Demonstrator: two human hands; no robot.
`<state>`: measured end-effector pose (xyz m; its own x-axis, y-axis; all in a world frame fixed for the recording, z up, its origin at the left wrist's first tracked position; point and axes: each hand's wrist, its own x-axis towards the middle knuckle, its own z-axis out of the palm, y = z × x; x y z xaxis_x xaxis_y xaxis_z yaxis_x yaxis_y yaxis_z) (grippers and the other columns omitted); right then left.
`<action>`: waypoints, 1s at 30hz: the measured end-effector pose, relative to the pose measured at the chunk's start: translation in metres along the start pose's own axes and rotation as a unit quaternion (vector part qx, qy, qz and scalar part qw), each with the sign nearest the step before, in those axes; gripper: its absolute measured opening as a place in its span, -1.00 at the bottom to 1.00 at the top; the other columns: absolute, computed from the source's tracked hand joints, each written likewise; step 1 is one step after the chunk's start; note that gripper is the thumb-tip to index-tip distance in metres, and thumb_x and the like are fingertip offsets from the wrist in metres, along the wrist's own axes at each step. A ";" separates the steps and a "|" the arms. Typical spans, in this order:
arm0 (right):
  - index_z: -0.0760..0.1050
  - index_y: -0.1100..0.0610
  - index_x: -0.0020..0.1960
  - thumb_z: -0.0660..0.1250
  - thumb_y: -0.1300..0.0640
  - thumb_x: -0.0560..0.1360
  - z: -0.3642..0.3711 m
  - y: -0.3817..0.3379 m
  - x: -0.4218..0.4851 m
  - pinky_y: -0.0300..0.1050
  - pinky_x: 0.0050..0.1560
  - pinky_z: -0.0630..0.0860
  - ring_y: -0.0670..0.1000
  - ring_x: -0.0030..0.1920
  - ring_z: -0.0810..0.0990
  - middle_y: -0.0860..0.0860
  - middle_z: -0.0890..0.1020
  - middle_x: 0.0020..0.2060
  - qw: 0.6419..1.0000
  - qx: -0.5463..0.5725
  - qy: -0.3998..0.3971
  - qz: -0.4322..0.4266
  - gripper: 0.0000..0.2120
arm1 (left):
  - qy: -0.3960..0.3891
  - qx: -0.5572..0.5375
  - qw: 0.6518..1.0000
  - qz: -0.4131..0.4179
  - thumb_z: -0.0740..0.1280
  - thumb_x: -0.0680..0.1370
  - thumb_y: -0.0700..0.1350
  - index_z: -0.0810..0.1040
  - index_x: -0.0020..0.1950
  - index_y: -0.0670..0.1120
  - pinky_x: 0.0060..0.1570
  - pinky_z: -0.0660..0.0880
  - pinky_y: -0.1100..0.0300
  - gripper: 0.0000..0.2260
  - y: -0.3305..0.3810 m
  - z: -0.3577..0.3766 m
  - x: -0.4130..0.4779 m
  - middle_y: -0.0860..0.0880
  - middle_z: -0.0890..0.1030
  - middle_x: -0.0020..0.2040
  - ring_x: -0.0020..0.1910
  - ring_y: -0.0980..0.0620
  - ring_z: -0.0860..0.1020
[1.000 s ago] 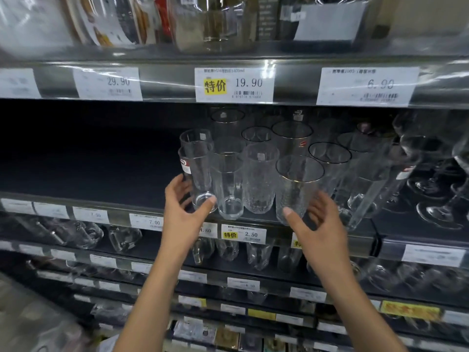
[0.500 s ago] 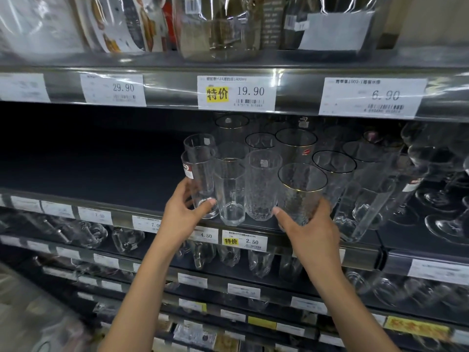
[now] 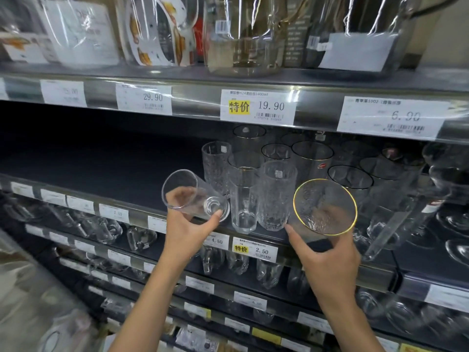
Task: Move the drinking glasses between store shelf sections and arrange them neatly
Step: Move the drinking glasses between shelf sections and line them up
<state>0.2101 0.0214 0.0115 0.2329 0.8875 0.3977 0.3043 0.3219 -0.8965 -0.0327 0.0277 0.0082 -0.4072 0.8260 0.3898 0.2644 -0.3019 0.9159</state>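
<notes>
My left hand grips a plain clear tumbler, tipped so that its mouth faces me and its base points at the shelf. A gold-rimmed textured glass is held in my right hand, also tilted toward me and lifted off the shelf. Behind them several tall clear and textured glasses stand upright in rows on the dark middle shelf.
The left part of that shelf is bare. Wine glasses crowd its right end. Wrapped jugs sit on the shelf above. Price tags line the rails, and lower shelves hold glass mugs.
Both hands have pulled their glasses off the shelf front and tilted them toward me. The camera has moved closer.
</notes>
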 end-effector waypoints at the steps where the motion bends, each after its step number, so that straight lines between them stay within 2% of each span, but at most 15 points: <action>1: 0.42 -0.11 0.26 0.59 -0.24 0.23 -0.002 -0.004 0.000 -0.04 0.20 0.51 -0.11 0.13 0.59 -0.19 0.62 0.07 1.000 0.013 -0.007 -0.014 -0.31 | 0.002 -0.017 1.000 0.006 0.55 0.38 -0.33 0.33 0.29 -0.11 0.28 0.51 0.11 -0.41 0.006 0.000 -0.005 0.04 0.60 0.14 0.18 0.04 0.60; 3: 0.41 -0.15 0.25 0.54 -0.25 0.21 -0.006 -0.013 0.000 -0.13 0.13 0.53 -0.13 0.09 0.61 -0.23 0.61 0.04 0.997 0.053 -0.034 -0.036 -0.33 | -0.002 -0.038 0.999 0.019 0.49 0.40 -0.42 0.30 0.30 -0.03 0.14 0.54 0.28 -0.38 0.019 -0.002 -0.017 0.25 0.59 0.02 0.09 0.12 0.63; 5: 0.39 -0.18 0.20 0.48 -0.19 0.23 -0.006 -0.025 -0.005 -0.28 0.05 0.53 -0.15 0.03 0.63 -0.25 0.62 0.03 0.991 0.107 -0.073 -0.041 -0.42 | -0.001 -0.063 0.997 0.040 0.51 0.37 -0.36 0.31 0.28 0.03 0.01 0.57 0.30 -0.37 0.030 -0.004 -0.032 0.22 0.57 -0.03 -0.02 0.15 0.64; 7: 0.41 -0.11 0.24 0.46 -0.15 0.26 0.000 -0.030 -0.013 -0.13 0.06 0.59 -0.02 0.01 0.69 -0.06 0.67 0.04 0.974 0.187 -0.125 -0.011 -0.42 | 0.006 -0.119 0.992 0.039 0.47 0.28 -0.16 0.33 0.27 0.07 -0.04 0.61 0.20 -0.39 0.038 -0.006 -0.047 0.04 0.52 -0.01 -0.06 0.05 0.64; 9: 0.41 0.02 0.27 0.47 -0.13 0.25 0.009 -0.034 -0.022 0.04 -0.01 0.64 0.17 -0.09 0.72 0.18 0.67 -0.02 0.949 0.257 -0.177 0.042 -0.36 | 0.009 -0.165 0.986 0.013 0.43 0.26 -0.07 0.35 0.30 0.11 -0.10 0.63 0.09 -0.37 0.040 -0.008 -0.062 -0.04 0.53 -0.01 -0.12 -0.11 0.65; 11: 0.45 0.01 0.27 0.56 -0.19 0.18 0.018 -0.036 -0.031 0.15 -0.07 0.65 0.21 -0.17 0.70 0.21 0.67 -0.08 0.921 0.308 -0.216 0.096 -0.27 | 0.013 -0.201 0.979 -0.017 0.44 0.27 -0.06 0.32 0.37 0.12 -0.14 0.62 0.03 -0.31 0.041 -0.010 -0.078 -0.07 0.60 -0.02 -0.22 -0.17 0.65; 13: 0.52 -0.15 0.23 0.60 -0.33 0.06 0.030 -0.036 -0.043 0.19 -0.08 0.62 0.21 -0.09 0.68 0.14 0.69 -0.02 0.896 0.338 -0.249 0.143 -0.22 | 0.025 -0.221 0.974 -0.043 0.44 0.28 -0.06 0.30 0.44 0.12 -0.15 0.60 0.02 -0.26 0.041 -0.016 -0.093 -0.17 0.64 0.01 -0.28 -0.18 0.63; 15: 0.54 -0.22 0.21 0.59 -0.39 -0.01 0.043 -0.034 -0.056 0.23 0.01 0.59 0.22 0.01 0.66 0.14 0.68 0.08 0.874 0.353 -0.274 0.190 -0.19 | 0.056 -0.217 0.972 -0.068 0.45 0.30 -0.05 0.35 0.41 0.20 -0.18 0.59 -0.03 -0.30 0.039 -0.028 -0.107 -0.21 0.65 -0.02 -0.29 -0.20 0.62; 17: 0.52 -0.17 0.26 0.61 -0.37 0.00 0.057 -0.030 -0.069 0.26 0.19 0.52 0.19 0.09 0.64 0.14 0.65 0.16 0.859 0.354 -0.297 0.221 -0.13 | 0.089 -0.213 0.969 -0.090 0.46 0.31 -0.04 0.45 0.32 0.24 -0.23 0.59 -0.08 -0.40 0.036 -0.043 -0.119 -0.23 0.63 -0.05 -0.31 -0.22 0.60; 19: 0.53 -0.16 0.25 0.60 -0.30 0.07 0.071 -0.031 -0.081 0.30 0.30 0.46 0.15 0.17 0.64 0.03 0.67 0.16 0.852 0.347 -0.322 0.223 -0.22 | 0.116 -0.207 0.964 -0.116 0.47 0.31 -0.02 0.48 0.31 0.20 -0.28 0.59 -0.06 -0.43 0.035 -0.060 -0.130 -0.24 0.62 -0.07 -0.32 -0.23 0.59; 21: 0.55 -0.17 0.21 0.57 -0.26 0.12 0.087 -0.035 -0.091 0.32 0.27 0.48 0.16 0.17 0.64 0.01 0.68 0.14 0.843 0.340 -0.351 0.227 -0.32 | 0.145 -0.185 0.963 -0.132 0.48 0.29 0.00 0.46 0.34 0.14 -0.30 0.58 -0.03 -0.39 0.038 -0.078 -0.139 -0.22 0.63 -0.13 -0.33 -0.24 0.60; 24: 0.52 -0.14 0.28 0.59 -0.38 0.08 0.113 -0.043 -0.111 0.42 0.31 0.40 0.28 0.27 0.55 0.09 0.62 0.24 0.823 0.331 -0.400 0.229 -0.17 | 0.190 -0.153 0.960 -0.135 0.47 0.30 0.02 0.44 0.37 0.13 -0.28 0.57 -0.03 -0.37 0.041 -0.106 -0.149 -0.22 0.63 -0.14 -0.34 -0.23 0.60; 25: 0.52 -0.16 0.28 0.58 -0.39 0.08 0.123 -0.048 -0.118 0.39 0.34 0.39 0.22 0.29 0.55 0.05 0.61 0.27 0.819 0.328 -0.411 0.228 -0.17 | 0.204 -0.149 0.958 -0.134 0.48 0.30 0.02 0.45 0.35 0.15 -0.24 0.57 -0.05 -0.38 0.042 -0.116 -0.151 -0.23 0.62 -0.12 -0.33 -0.23 0.59; 27: 0.54 -0.20 0.23 0.54 -0.32 0.14 0.144 -0.058 -0.131 0.27 0.34 0.44 0.04 0.25 0.60 -0.04 0.63 0.23 0.807 0.330 -0.435 0.225 -0.31 | 0.237 -0.141 0.952 -0.136 0.49 0.29 0.04 0.47 0.33 0.18 -0.15 0.54 -0.08 -0.40 0.041 -0.139 -0.156 -0.22 0.61 -0.09 -0.31 -0.23 0.58; 30: 0.55 -0.15 0.22 0.48 -0.21 0.27 0.176 -0.072 -0.151 0.34 0.24 0.50 0.18 0.12 0.64 0.11 0.67 0.13 0.787 0.322 -0.484 0.207 -0.48 | 0.269 -0.138 0.944 -0.134 0.49 0.30 0.03 0.43 0.38 0.16 -0.17 0.54 -0.04 -0.35 0.037 -0.176 -0.162 -0.23 0.62 -0.14 -0.32 -0.21 0.60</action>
<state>-0.0099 -0.0778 -0.0189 -0.7186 0.6953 -0.0096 -0.2163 -0.2367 -0.9472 -0.1108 -0.2014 -0.0044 -0.8318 0.5514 0.0643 -0.1190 -0.2902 0.9495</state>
